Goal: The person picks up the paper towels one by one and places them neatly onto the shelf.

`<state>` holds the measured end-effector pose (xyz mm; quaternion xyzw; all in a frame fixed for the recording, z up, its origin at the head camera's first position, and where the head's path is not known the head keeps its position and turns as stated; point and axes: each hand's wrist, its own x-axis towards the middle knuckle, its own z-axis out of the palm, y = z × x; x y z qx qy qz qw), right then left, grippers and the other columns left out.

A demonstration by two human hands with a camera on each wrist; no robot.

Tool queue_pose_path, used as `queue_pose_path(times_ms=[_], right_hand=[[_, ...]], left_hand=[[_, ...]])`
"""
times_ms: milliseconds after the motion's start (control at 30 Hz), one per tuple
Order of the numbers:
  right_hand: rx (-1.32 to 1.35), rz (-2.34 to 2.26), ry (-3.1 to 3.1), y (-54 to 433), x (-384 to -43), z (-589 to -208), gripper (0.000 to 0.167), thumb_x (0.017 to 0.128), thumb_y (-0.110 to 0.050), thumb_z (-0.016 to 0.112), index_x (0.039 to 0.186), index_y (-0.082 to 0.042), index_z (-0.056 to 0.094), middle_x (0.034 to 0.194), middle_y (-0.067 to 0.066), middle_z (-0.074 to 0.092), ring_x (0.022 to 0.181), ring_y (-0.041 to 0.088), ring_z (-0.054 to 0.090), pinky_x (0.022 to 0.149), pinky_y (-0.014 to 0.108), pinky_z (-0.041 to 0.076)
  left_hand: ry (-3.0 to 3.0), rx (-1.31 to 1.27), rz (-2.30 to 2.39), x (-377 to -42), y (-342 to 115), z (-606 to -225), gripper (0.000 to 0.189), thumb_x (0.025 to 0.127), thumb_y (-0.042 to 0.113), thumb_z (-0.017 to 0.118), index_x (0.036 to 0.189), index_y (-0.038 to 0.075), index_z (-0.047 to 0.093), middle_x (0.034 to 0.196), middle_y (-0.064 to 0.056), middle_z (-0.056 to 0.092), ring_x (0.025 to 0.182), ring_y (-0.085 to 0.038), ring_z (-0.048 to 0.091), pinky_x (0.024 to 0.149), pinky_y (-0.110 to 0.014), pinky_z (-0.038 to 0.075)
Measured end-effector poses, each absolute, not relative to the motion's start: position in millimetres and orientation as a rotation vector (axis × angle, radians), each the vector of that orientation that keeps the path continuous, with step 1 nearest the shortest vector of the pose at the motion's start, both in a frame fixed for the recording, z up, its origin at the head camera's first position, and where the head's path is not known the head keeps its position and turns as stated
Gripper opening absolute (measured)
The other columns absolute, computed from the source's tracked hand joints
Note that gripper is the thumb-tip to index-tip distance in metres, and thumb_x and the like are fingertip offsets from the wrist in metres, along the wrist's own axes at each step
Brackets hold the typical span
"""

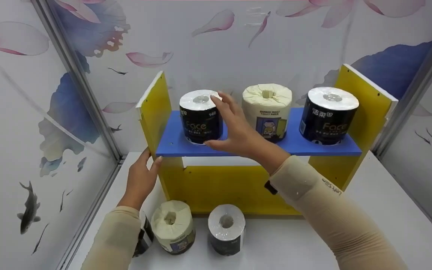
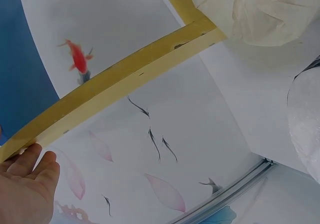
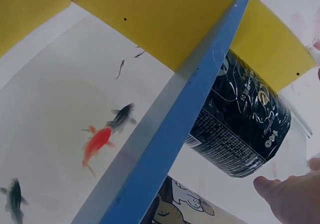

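Note:
On the blue shelf board (image 1: pixel 234 148) stand three toilet rolls. My right hand (image 1: pixel 238 131) is at the right side of the left black-wrapped roll (image 1: pixel 201 123), fingers spread near its top and thumb low in front. In the right wrist view a gap shows between the thumb (image 3: pixel 275 189) and that roll (image 3: pixel 240 119). A cream-wrapped roll (image 1: pixel 267 108) stands in the middle, behind the right hand; another black-wrapped roll (image 1: pixel 328 116) is at the right end. My left hand (image 1: pixel 141 180) grips the shelf's yellow left side panel (image 1: pixel 156 112), thumb in front and fingers on the outer side.
Below, a cream-wrapped roll (image 1: pixel 174 228) and a black-wrapped roll (image 1: pixel 226 232) stand on the white table (image 1: pixel 276 243) before the shelf. Another dark roll (image 1: pixel 144 236) is partly hidden by the left sleeve. Patterned walls (image 1: pixel 208 45) enclose the back and sides.

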<state>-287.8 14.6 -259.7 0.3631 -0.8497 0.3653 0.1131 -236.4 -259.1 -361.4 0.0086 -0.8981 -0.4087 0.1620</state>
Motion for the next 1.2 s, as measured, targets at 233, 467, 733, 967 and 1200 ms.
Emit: queue_pose_path(times_ms=[233, 467, 733, 967, 1200], right_hand=[[1.093, 1.047, -2.48, 27, -276, -272, 0.102, 0.079, -0.029, 0.081, 0.156, -0.02, 0.016, 0.161, 0.0, 0.001, 0.146, 0.025, 0.011, 0.111, 0.048, 0.035], [1.124, 1.073, -2.44, 36, -266, -294, 0.101, 0.078, -0.026, 0.083, 0.156, -0.019, 0.019, 0.161, 0.0, 0.004, 0.145, 0.031, 0.019, 0.108, 0.053, 0.036], [1.133, 1.081, -2.423, 46, -254, -314, 0.101, 0.077, -0.025, 0.084, 0.155, -0.021, 0.02, 0.161, 0.002, 0.008, 0.144, 0.027, 0.021, 0.108, 0.053, 0.036], [1.14, 1.042, -2.454, 52, -244, -331, 0.105, 0.077, -0.031, 0.083, 0.156, -0.026, 0.015, 0.161, -0.002, 0.007, 0.145, 0.024, 0.02, 0.108, 0.05, 0.038], [1.162, 0.992, -2.443, 55, -238, -346, 0.103, 0.075, -0.028, 0.085, 0.155, -0.015, 0.021, 0.161, 0.004, 0.014, 0.145, 0.023, 0.021, 0.107, 0.047, 0.039]], left_hand=[[-2.578, 0.026, -1.172, -236, -260, -359, 0.059, 0.102, 0.032, 0.049, 0.152, 0.007, 0.029, 0.15, -0.018, 0.039, 0.141, -0.035, 0.03, 0.114, -0.053, 0.025], [-2.586, 0.03, -1.168, -237, -260, -357, 0.058, 0.103, 0.031, 0.049, 0.152, 0.007, 0.03, 0.15, -0.018, 0.039, 0.141, -0.034, 0.029, 0.114, -0.053, 0.025], [-2.578, 0.027, -1.153, -236, -260, -355, 0.055, 0.102, 0.027, 0.05, 0.15, 0.006, 0.032, 0.149, -0.018, 0.041, 0.14, -0.035, 0.032, 0.114, -0.053, 0.026], [-2.607, 0.03, -1.095, -236, -262, -355, 0.054, 0.103, 0.028, 0.048, 0.149, 0.005, 0.033, 0.148, -0.02, 0.041, 0.139, -0.036, 0.032, 0.113, -0.053, 0.027], [-2.633, 0.044, -1.079, -236, -262, -357, 0.056, 0.103, 0.031, 0.047, 0.15, 0.005, 0.032, 0.149, -0.02, 0.04, 0.14, -0.036, 0.032, 0.113, -0.053, 0.027]])
